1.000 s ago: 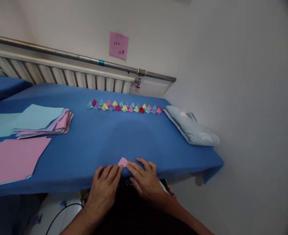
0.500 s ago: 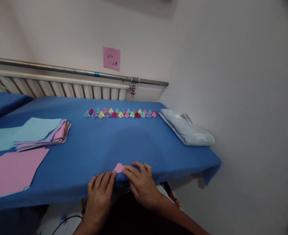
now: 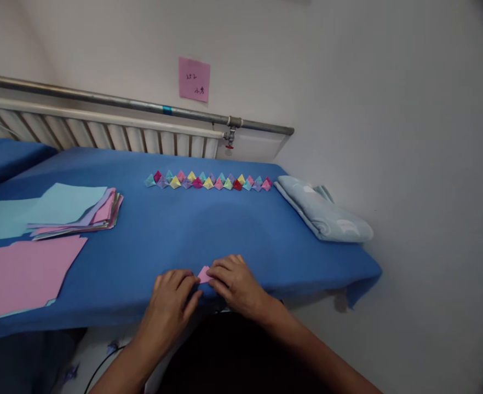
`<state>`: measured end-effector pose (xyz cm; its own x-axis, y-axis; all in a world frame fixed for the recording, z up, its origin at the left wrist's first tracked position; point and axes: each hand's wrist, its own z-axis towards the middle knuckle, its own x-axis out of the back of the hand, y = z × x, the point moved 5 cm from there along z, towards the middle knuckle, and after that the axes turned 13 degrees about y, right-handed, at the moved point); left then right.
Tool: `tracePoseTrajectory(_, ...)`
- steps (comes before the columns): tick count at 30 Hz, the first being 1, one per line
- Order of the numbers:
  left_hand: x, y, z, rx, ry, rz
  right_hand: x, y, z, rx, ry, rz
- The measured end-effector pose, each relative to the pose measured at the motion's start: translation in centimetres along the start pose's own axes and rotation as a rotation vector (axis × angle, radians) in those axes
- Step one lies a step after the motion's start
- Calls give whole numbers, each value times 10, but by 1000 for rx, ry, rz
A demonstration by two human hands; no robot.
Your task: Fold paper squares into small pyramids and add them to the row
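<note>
A small folded pink paper (image 3: 204, 274) with a pointed top lies near the front edge of the blue-covered table (image 3: 151, 241). My left hand (image 3: 172, 295) touches its left corner with bent fingers, the thumb below. From the right, my right hand (image 3: 235, 283) has its fingers closed over the paper's right side, hiding that part. Farther back, small folded paper pieces in several colours (image 3: 207, 183) stand in a long double row.
At the left are a stack of coloured sheets (image 3: 71, 205) and larger pink sheets (image 3: 28, 276). A folded light-blue cloth (image 3: 326, 213) sits at the right. Behind the table are a radiator (image 3: 134, 138) and a pipe; a pink note (image 3: 194, 79) hangs on the wall.
The view has shifted slightly. My right hand now covers more of the pink paper's right side, and my left thumb has come out to the side, below the fingers.
</note>
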<state>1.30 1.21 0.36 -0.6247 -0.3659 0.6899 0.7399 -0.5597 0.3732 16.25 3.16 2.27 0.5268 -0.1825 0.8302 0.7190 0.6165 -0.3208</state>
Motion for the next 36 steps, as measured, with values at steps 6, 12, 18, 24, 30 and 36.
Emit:
tracePoseTrajectory(6,-1,-21,8,200,91,-207,-5,5,10,102,-45,25)
tracePoseTrajectory(12,11,-34,2,419,203,-323,-4,5,15,119,-75,57)
tracePoseTrajectory(18,9,-36,1,452,184,-330,-4,5,19,152,-122,71)
tracePoseTrajectory(24,10,-35,2,426,188,-310,-3,5,18,168,-112,58)
tracePoseTrajectory(30,4,-26,11,278,68,-265,-1,0,22,182,-149,11)
tracePoseTrajectory(36,-5,-20,13,226,20,-190,-5,-1,19,238,-112,-21)
